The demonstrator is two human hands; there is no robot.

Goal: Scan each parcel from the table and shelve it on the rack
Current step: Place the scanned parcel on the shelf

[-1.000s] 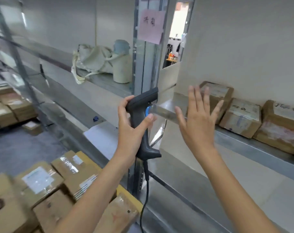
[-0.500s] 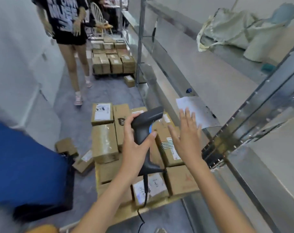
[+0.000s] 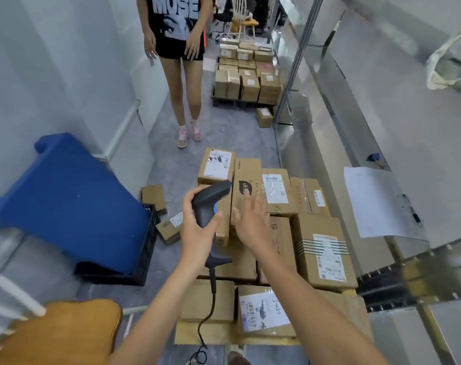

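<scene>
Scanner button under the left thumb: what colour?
Light blue, set in the dark grey handheld barcode scanner gripped by the left hand; seen in the head view.

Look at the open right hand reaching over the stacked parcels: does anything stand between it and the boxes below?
Nothing visible does. The right hand hovers open directly above the cardboard parcels; the scanner sits in the left hand, off to the side.

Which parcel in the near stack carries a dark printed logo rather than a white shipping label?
The tall box just beyond the right hand; its neighbours all show white labels.
</scene>
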